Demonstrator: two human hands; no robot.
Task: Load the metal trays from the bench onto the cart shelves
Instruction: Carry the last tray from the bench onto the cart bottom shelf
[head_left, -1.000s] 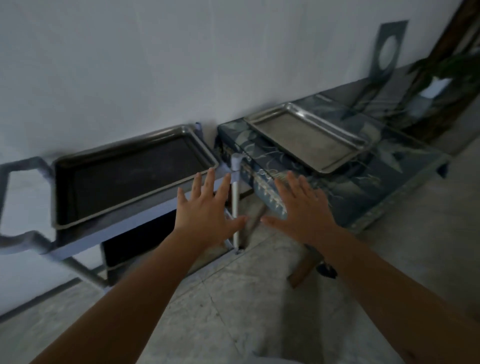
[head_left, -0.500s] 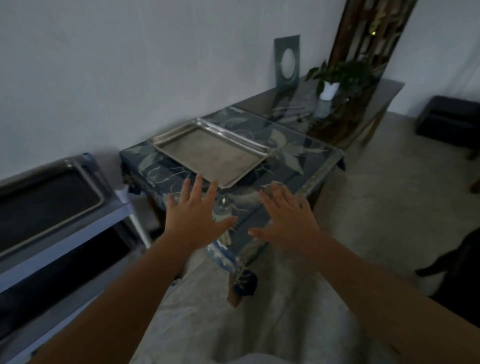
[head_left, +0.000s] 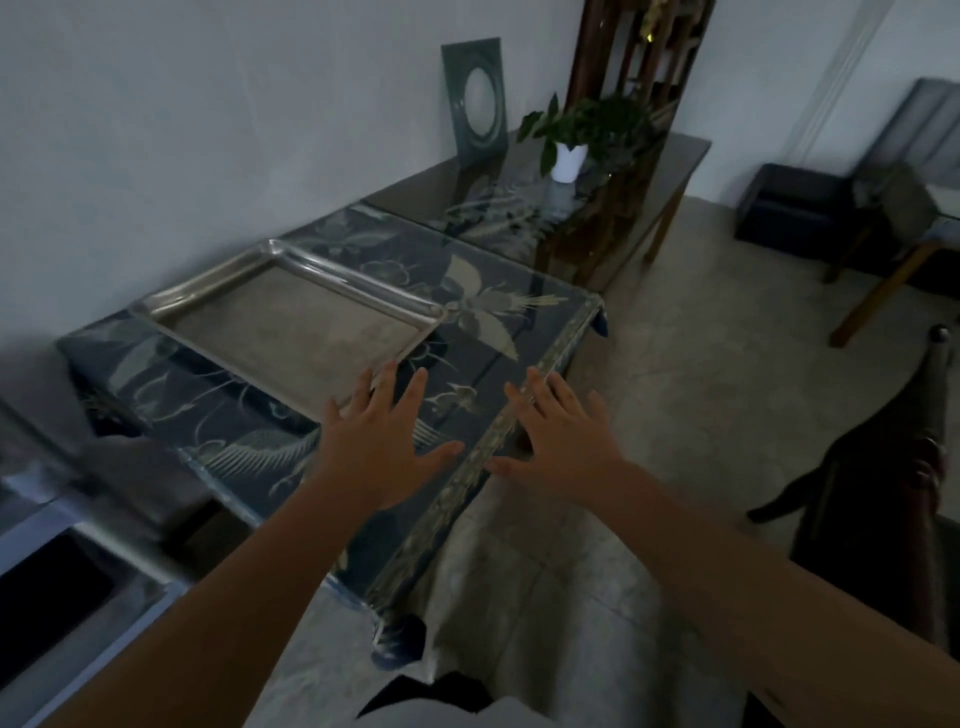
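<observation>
Your left hand (head_left: 382, 441) is out in front of you, palm down, fingers straight and spread, gripping nothing; its fingertips reach the near corner of the tray (head_left: 291, 325), though you cannot tell from this view whether they touch the rim or hover just above it. Your right hand (head_left: 561, 441) is spread the same way, fingers fanned and holding nothing, over the near edge of the bench (head_left: 493, 332), apart from the tray. The tray is a shallow metal one lying flat on the bench top, toward the wall side and the left end, with nothing in it. The bench is covered with a dark blue cloth with a pale leaf and flower pattern under a glossy top. The cart (head_left: 62, 587) shows only at the lower left edge, blurred, just beside the left end of the bench, with a dark surface inside a pale frame. Farther along the wall stands a second table (head_left: 670, 156) with a plant (head_left: 576, 130) in a white pot.
</observation>
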